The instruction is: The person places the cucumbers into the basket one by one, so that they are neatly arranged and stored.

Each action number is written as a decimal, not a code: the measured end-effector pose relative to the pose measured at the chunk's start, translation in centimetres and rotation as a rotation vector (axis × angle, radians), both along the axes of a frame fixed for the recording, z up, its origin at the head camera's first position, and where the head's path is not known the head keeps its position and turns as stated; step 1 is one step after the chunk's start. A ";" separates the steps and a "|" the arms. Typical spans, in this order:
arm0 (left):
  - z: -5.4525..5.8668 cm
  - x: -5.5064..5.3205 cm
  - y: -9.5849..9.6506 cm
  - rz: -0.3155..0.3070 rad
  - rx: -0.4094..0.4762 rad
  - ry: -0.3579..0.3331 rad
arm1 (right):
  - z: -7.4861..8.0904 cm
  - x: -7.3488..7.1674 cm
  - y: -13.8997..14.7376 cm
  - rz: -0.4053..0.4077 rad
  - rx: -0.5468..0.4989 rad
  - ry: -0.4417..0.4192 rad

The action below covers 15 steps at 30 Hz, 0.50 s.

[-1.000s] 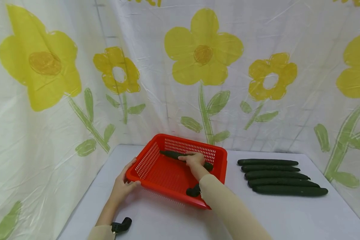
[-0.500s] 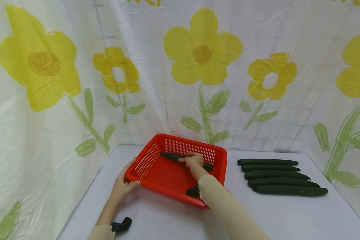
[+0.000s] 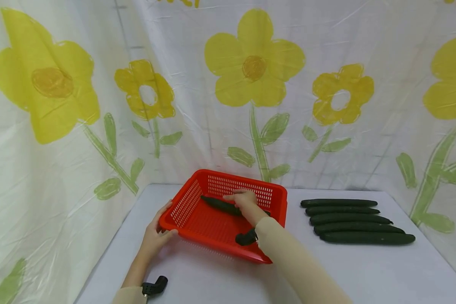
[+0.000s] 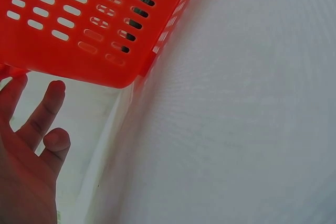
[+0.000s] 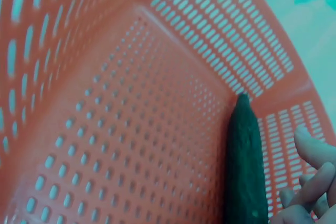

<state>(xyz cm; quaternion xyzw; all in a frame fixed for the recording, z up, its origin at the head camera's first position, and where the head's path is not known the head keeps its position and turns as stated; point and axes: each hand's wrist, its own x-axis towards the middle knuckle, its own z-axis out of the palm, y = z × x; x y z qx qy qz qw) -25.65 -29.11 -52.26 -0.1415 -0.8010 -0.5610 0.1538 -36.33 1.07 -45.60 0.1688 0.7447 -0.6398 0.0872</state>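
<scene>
A red plastic basket [image 3: 209,228] with slotted walls stands at an angle on the table. Inside it, near the back wall, lies one dark green cucumber [image 3: 220,205]. My right hand [image 3: 245,199] is over the cucumber's right part, hiding some of it. In the right wrist view its loosely bent fingers [image 5: 314,146] are beside the cucumber [image 5: 244,166], holding nothing. My left hand [image 3: 154,237] rests at the basket's left front corner, thumb toward the front side and fingers along the left side. From the left wrist, its spread fingers [image 4: 42,116] show just below the rim.
Several more cucumbers [image 3: 350,218] lie side by side in a row on the white table [image 3: 365,270], right of the basket. Behind the table hangs a white curtain [image 3: 190,139] with yellow flowers. A small black wrist camera [image 3: 155,285] sits on my left wrist.
My right hand has let go of the cucumber and lifted slightly off it. The cucumber's left end now sits a little nearer the front. The left hand stays in place.
</scene>
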 end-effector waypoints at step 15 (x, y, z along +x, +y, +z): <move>0.0 0.0 -0.1 -0.009 0.004 0.005 | 4.6 1.7 2.4 0.243 0.047 0.164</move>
